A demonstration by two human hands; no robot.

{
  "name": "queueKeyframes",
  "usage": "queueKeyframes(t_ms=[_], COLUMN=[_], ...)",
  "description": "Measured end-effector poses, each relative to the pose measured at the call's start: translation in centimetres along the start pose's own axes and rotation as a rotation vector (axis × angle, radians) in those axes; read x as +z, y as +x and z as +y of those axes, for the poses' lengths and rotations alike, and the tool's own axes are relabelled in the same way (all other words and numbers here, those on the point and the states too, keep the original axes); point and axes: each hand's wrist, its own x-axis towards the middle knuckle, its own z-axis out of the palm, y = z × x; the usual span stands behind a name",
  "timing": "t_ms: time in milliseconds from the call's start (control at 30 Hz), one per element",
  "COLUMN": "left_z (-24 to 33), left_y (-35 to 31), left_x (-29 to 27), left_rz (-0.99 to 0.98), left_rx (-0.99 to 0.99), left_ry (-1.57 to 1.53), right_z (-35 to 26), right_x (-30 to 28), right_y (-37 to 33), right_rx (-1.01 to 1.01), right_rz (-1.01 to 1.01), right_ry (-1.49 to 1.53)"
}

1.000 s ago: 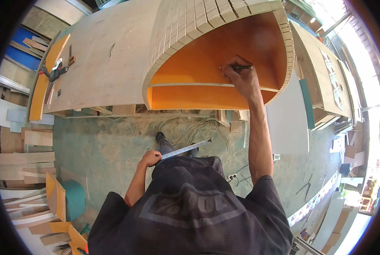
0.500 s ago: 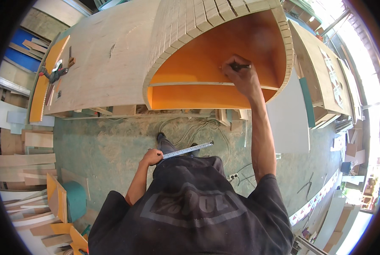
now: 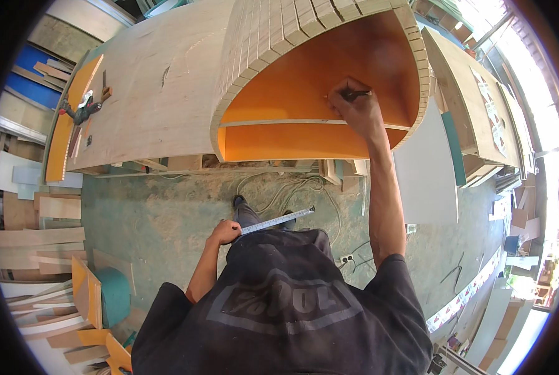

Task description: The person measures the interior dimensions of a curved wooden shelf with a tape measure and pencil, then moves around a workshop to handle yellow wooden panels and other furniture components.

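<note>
Toward one o'clock, on the bench [image 3: 154, 119], stands the cabinet [image 3: 279, 37], its open side facing the person [image 3: 285, 294] and its curved wall scored with slots. Inside it, the right hand [image 3: 354, 109] pinches a dark pen [image 3: 362, 94] close to the orange back [image 3: 292, 90]; whether the tip touches cannot be told, as the fingers cover it. Well apart from it, between seven and eight o'clock, the left hand [image 3: 227, 231] is closed round one end of the tape [image 3: 273, 222], whose blade crosses six o'clock, its far end apparently unsupported. That free end could buckle or snag if the person leaned or turned sharply, and a slackened left grip could drop it to the floor [image 3: 154, 212]. A pen line could come out crooked, since the forearm [image 3: 385, 187] reaches out at length with no clear rest; knocking the slotted wall might chip it. Loose cable [image 3: 307, 181] near the middle, with a shoe [image 3: 237, 200] close by, could trip a careless step. As for containers, a shelf [image 3: 279, 122] splits the cabinet: the upper, larger bay takes the hand and pen, while the lower shows orange lining, partly behind the forearm. Wood pieces [image 3: 330, 172] sit beneath the bench's front edge. At half past three stands a small blue bucket [image 3: 512, 244], its contents too small to tell.
</note>
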Motion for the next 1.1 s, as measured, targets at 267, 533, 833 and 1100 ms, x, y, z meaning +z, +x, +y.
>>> queueKeyframes(t_ms=[267, 533, 833, 1100], left_z=[0.1, 0.6, 0.4, 0.9], left_y=[0.6, 1.1, 1.1, 0.9], left_x=[0.3, -0.1, -0.3, -0.7], left_rz=[-0.028, -0.021, -0.022, -0.033], left_rx=[-0.012, 0.018, 0.015, 0.022], left_ry=[0.011, 0.039, 0.038, 0.053], right_z=[0.5, 0.2, -1.4, -2.4], right_x=[0.0, 0.1, -0.4, -1.3], right_y=[0.0, -0.1, -0.4, -2.0], right_rx=[-0.031, -0.061, 0.114, 0.111], right_rz=[0.016, 0.028, 0.101, 0.138], right_ry=[-0.094, -0.134, 0.033, 0.336])
